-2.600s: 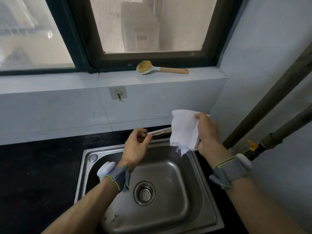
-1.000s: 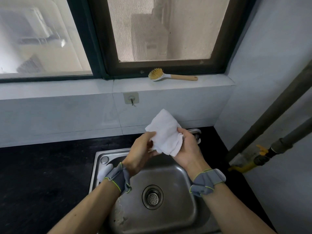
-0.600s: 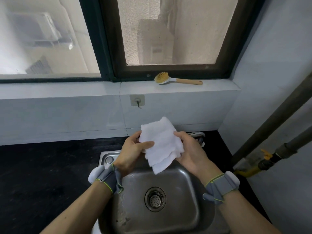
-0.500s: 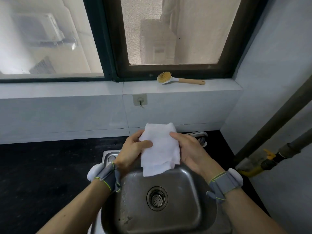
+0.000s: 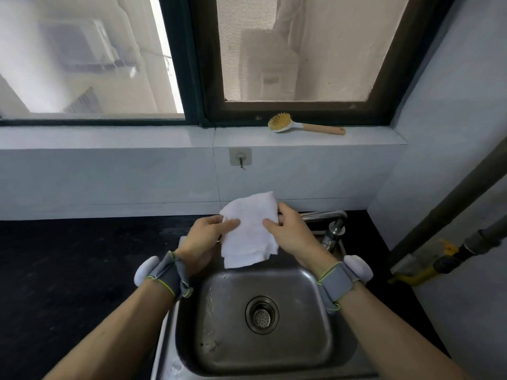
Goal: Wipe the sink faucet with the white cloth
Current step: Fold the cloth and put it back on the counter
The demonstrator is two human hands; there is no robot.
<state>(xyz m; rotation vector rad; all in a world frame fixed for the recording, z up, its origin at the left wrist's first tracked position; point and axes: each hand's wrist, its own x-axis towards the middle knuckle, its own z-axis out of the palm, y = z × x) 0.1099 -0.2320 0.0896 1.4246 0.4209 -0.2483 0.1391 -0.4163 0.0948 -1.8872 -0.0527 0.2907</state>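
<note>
I hold the white cloth [image 5: 248, 229] spread between both hands above the back rim of the steel sink [image 5: 315, 349]. My left hand [image 5: 204, 237] pinches its left edge with the thumb on top. My right hand [image 5: 290, 231] grips its right edge. The chrome faucet [image 5: 327, 219] stands at the sink's back right corner, its spout running left behind my right hand; the spout's end is hidden by that hand and the cloth. Whether the cloth touches the spout cannot be told.
A dish brush [image 5: 301, 127] lies on the window ledge. A wall hook [image 5: 240, 157] sits on the tiles above the sink. Black countertop [image 5: 82, 270] extends left. Pipes with a yellow valve [image 5: 444, 256] run along the right wall. The sink drain [image 5: 262, 315] is open.
My left hand left the spout and took hold of the cloth; both hands brought it to the middle, unfolded it and flattened it. My view tilted down and shifted left.
</note>
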